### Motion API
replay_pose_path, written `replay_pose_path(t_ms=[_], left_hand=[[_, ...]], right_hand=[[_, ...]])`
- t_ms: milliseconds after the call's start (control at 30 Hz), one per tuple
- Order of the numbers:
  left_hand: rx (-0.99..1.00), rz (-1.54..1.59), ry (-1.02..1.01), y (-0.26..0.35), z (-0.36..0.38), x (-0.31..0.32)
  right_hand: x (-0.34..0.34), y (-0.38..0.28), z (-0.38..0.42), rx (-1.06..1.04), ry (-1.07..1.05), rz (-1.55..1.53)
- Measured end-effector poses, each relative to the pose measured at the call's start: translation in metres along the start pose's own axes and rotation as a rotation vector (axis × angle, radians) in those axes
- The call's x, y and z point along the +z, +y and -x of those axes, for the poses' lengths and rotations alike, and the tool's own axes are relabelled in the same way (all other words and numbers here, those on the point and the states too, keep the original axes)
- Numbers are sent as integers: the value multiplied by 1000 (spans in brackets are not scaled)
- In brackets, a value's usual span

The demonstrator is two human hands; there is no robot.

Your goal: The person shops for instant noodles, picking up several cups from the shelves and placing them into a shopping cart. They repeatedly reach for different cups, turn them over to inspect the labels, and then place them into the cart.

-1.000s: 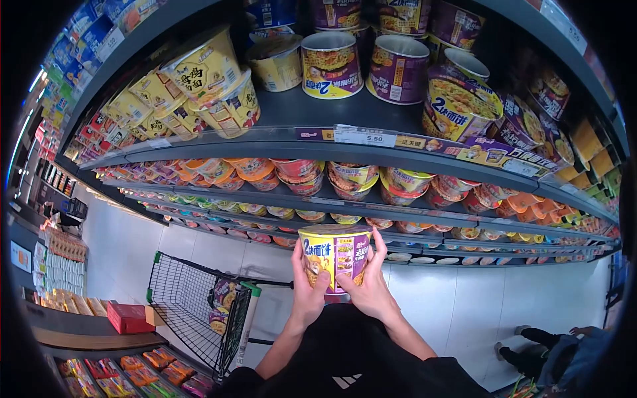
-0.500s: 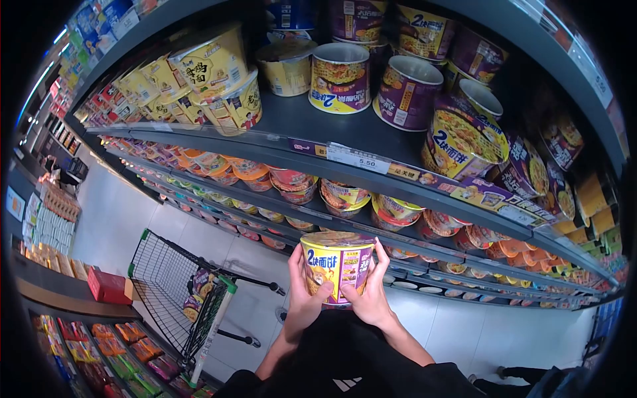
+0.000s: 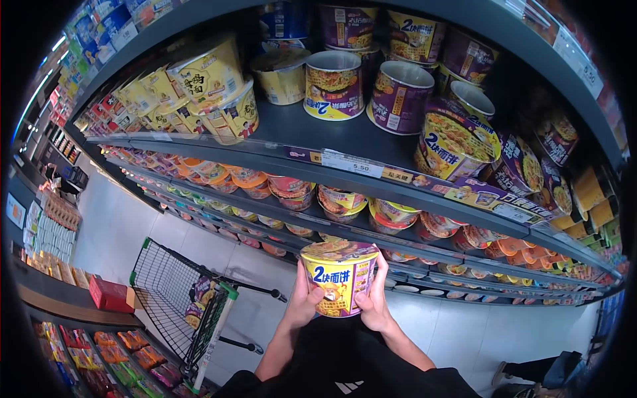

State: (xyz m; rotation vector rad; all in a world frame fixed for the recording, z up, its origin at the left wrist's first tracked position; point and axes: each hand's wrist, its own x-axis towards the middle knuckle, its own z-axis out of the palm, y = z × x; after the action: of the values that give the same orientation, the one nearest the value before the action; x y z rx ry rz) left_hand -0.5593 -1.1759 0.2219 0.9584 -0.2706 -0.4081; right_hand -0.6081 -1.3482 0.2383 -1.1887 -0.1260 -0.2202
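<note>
A yellow and purple instant noodle tub [image 3: 337,282] is held upright in front of my chest, its lid on top and its printed side facing me. My left hand [image 3: 300,302] wraps the tub's left side, thumb on the front. On the right side my right hand [image 3: 377,298] grips it, thumb also on the front. Beyond the hands, the upper shelf [image 3: 265,142] bears similar tubs, among them an upside-down one [image 3: 334,86], a purple one [image 3: 400,98] and a tilted one [image 3: 458,142].
A wire shopping cart [image 3: 169,292] with noodle tubs [image 3: 199,302] inside stands at the lower left. Behind it are a red box [image 3: 111,294] and racks of packets [image 3: 133,341]. Lower shelves [image 3: 312,219] hold bowls. Another person's leg and shoe [image 3: 531,370] show at the lower right.
The tub has turned slightly in my hands, so more of its yellow front and its lid shows. The other person's leg has come further into view at the lower right.
</note>
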Motion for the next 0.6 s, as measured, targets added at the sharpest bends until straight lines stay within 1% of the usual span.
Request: replay_pose_path(t_ms=[167,267,333,367,467,600], left_hand=[[43,-38,12,12,13,-21],[32,-47,110,31,29,-32],[46,-110,154,37,40,-46],[49,-141,177,40,46,-53],[63,-219,260,46,61,-66],[45,-257,259,65,76,-73]], right_hand=[[20,14,-6,38,-64,-3],[38,22,-10,92,-113,47],[49,26,-10,145,-146,106],[54,34,-12,100,-170,123],[78,39,-10,120,-188,93],[110,42,-3,187,-146,123]])
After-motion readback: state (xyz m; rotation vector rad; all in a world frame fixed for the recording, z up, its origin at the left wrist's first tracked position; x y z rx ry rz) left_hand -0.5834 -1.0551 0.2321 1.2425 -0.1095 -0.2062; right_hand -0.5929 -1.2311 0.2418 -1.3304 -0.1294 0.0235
